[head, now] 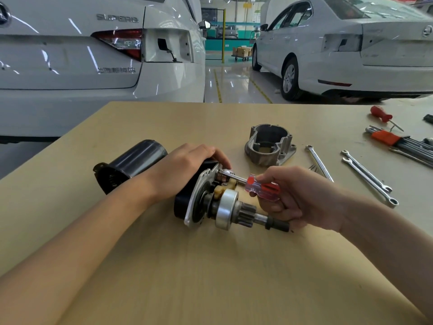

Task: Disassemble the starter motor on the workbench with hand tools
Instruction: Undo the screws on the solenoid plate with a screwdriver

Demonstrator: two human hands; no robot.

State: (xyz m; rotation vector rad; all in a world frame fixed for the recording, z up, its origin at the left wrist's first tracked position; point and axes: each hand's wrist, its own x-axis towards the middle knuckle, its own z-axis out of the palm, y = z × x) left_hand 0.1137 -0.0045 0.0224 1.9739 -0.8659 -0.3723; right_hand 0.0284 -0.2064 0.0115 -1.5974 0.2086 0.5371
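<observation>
Right grip (293, 198) holding screwdriver (260, 187), tip hidden, left grip (187, 170) clasping starter motor (206, 202)

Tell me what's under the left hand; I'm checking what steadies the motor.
The left hand lies on the starter motor, over its black body beside the plate. The black cylinder housing shows past the wrist. The motor surface beneath the palm is covered.

A plain tan bench (210, 266) is seen, and on it a starter (187, 195) with glossy black cans, a silver collar and cream plastic parts. Just right of the starter a screwdriver (262, 187) with a clear and red handle is seen, and beyond the starter a dull grey housing (269, 146). Further right of the starter, silver wrenches (367, 177), an orange-clipped key set (386, 138) and a red-handled driver (380, 113) are seen.
</observation>
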